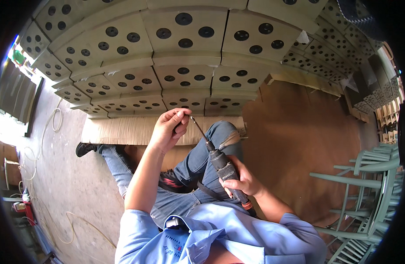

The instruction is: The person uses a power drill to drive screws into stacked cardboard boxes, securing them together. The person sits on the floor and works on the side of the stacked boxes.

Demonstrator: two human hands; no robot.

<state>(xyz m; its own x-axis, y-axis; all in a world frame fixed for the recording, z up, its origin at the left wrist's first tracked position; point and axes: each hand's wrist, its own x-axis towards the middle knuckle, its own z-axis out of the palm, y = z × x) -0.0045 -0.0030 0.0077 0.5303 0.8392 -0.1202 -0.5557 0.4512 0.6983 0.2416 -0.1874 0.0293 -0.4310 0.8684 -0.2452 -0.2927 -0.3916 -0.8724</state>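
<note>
My right hand (243, 179) is wrapped round the body of a black power screwdriver (223, 165), which points up and away to the left. A long thin bit (199, 128) sticks out of its front. Beside the bit's tip, my left hand (170, 126) is closed in a pinch. Something small and dark shows between its fingers, too little to name. Just beyond stand stacked beige panels or boxes (183, 82), each bearing a group of black round discs (183, 19).
Under the stack lies a cardboard sheet (123, 130). My bent legs in jeans (211, 141) are close below my hands. At the right are green spindle-backed chairs (378, 176). A pale hose (72, 224) loops over the grey floor (66, 176) at the left.
</note>
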